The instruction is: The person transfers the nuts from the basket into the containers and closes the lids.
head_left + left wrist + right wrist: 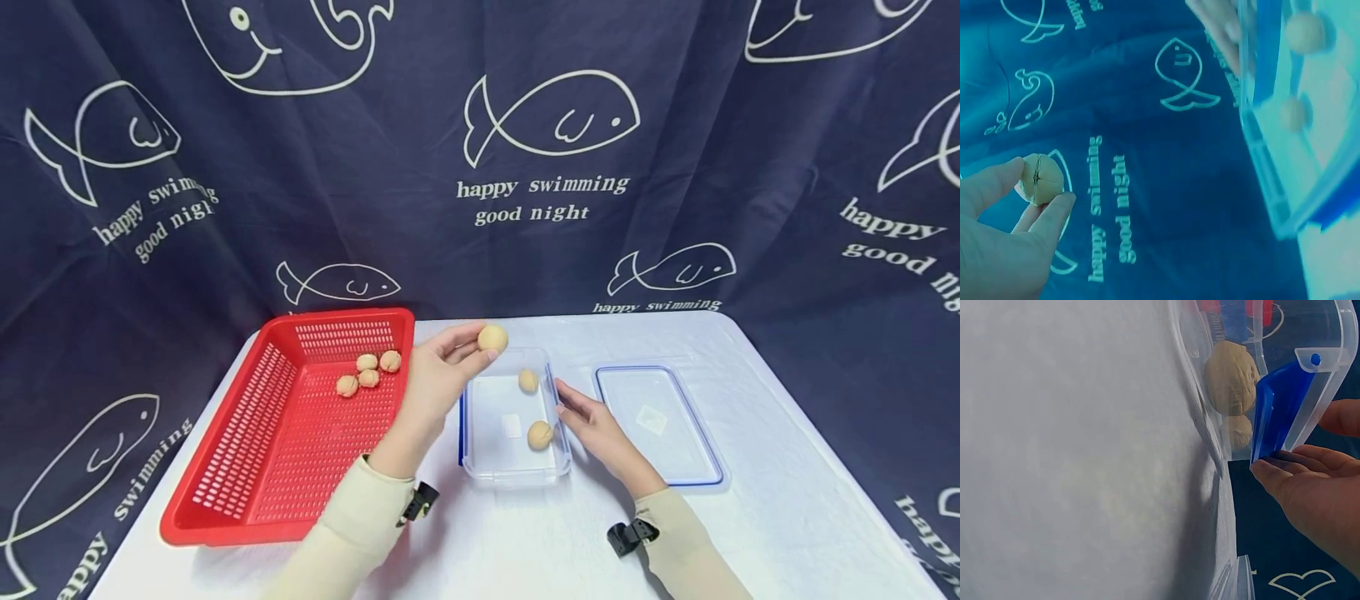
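Note:
Between thumb and fingers, my left hand (438,371) pinches a walnut (492,338), raised over the back left of a clear plastic box (487,479). In the left wrist view the seam of this walnut (1043,179) faces the camera. Inside the box lie two walnuts, one walnut (528,381) toward the back and another walnut (540,434) nearer the front. My right hand (597,429) touches the box's right side; in the right wrist view its fairly straight fingers (1272,475) rest at the blue latch (1282,406), and the thumb is near the rim.
A red plastic basket (217,533) stands to the left, with several walnuts (367,377) in its back right corner. Right of the box lies a clear lid (675,450) with a blue seal. A dark blue curtain (420,242) hangs behind the white-covered table (795,533).

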Motion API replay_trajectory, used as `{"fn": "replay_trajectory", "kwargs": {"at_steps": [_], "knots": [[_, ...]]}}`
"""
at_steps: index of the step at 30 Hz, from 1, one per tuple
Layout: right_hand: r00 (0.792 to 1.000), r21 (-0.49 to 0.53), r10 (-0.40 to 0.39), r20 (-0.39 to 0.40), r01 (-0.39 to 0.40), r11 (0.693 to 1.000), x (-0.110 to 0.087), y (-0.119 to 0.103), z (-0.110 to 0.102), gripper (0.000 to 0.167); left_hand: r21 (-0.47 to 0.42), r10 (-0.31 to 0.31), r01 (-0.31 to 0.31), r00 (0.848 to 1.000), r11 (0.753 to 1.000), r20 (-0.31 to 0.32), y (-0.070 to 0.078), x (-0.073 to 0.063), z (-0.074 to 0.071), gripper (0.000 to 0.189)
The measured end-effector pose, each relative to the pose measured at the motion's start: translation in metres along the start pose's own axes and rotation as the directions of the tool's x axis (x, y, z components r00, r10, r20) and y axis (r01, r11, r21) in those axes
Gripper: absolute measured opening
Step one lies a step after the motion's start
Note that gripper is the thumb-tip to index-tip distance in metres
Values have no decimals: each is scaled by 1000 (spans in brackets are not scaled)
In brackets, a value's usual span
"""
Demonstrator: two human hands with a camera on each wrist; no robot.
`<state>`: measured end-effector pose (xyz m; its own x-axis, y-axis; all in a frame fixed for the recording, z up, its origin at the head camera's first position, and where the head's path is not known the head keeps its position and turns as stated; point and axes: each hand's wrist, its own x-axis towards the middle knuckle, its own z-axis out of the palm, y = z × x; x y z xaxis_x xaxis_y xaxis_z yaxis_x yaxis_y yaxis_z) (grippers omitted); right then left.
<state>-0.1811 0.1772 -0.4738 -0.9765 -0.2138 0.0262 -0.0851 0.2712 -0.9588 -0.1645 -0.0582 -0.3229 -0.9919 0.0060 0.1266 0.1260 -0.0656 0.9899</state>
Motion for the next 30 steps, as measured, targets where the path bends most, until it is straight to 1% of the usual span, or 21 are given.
{"fn": "replay_trajectory", "kwargs": {"at_steps": [3, 6, 11, 17, 21, 25, 28, 30], "knots": [[1000, -2, 0, -6, 0, 1000, -1, -1, 0, 53, -24, 3, -3, 1000, 1000, 14, -9, -4, 12, 37], [1000, -4, 0, -6, 0, 1000, -1, -3, -1, 53, -55, -12, 12, 1000, 998, 15, -20, -7, 23, 37], [1000, -12, -5, -6, 5, 1000, -2, -5, -1, 53, -84, -62, 63, 998, 995, 12, -45, -8, 37, 36], [1000, -6, 9, -8, -9, 1000, -2, -2, 0, 53, -31, -97, 96, 995, 995, -27, -80, -5, 47, 35], [1000, 7, 13, -9, -13, 1000, -2, 0, 0, 53, -8, -101, 101, 993, 995, -58, -104, -1, 54, 34], [1000, -2, 6, -6, -6, 1000, -2, -2, 0, 53, 16, -98, 100, 991, 995, -89, -118, 4, 57, 34], [1000, -11, -2, -1, 2, 1000, -1, -3, 0, 53, 59, -97, 104, 990, 993, -102, -126, 7, 57, 33], [1000, 1, 5, -3, -5, 1000, -1, -3, 0, 52, 103, -95, 106, 990, 989, -103, -131, 9, 57, 33]]}}
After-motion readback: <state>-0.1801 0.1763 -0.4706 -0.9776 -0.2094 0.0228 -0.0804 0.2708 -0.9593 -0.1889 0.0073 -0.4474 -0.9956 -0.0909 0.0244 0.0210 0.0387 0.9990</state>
